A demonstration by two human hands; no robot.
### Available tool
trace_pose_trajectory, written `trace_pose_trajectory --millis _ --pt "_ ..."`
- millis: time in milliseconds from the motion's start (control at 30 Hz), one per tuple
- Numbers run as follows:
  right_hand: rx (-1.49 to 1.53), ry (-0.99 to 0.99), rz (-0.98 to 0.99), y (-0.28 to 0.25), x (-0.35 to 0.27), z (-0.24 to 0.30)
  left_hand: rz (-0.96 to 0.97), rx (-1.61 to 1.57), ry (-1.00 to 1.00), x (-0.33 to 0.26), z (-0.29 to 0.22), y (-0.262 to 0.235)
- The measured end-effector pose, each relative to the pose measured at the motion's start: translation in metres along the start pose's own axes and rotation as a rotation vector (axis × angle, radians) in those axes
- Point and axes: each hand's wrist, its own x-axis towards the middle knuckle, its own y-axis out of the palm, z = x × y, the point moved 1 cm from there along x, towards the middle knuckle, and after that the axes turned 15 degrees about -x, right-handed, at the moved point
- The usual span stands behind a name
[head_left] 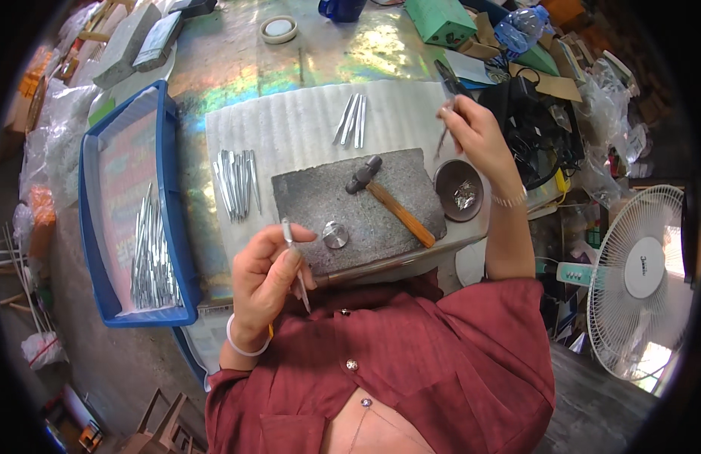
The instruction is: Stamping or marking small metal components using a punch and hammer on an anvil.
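Observation:
My left hand [267, 274] is closed on a slim silvery metal rod [288, 233], tilted in front of my shirt near the slab's front left corner. Raised above the dark bowl [449, 172], my right hand [478, 135] pinches a thin metal piece [441, 141], too small to name surely. Small shiny bits [465, 194] lie inside the bowl. Between my hands is a grey stone slab [305, 197]. On it rest a hammer [400, 213] with a wooden handle and a round silvery metal disc [335, 234].
White foam sheet [290, 125] covers the table under the slab. One bunch of metal rods [235, 185] lies at its left, several more rods [351, 121] behind the slab. A blue tray [171, 197] holds many rods. A white fan [643, 268] stands at right.

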Motion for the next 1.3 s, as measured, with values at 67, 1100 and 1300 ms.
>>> trace_pose_trajectory --millis 67,1100,1300 --pt "0.216 -0.067 0.131 0.006 -0.038 0.051 0.009 0.046 -0.032 0.001 0.006 0.001" --pt "0.495 -0.195 0.28 0.091 -0.098 0.124 0.018 0.241 0.047 -0.006 0.02 0.008" --pt "0.862 0.155 0.461 0.111 -0.079 0.107 0.039 -0.017 -0.208 0.009 0.022 -0.001"
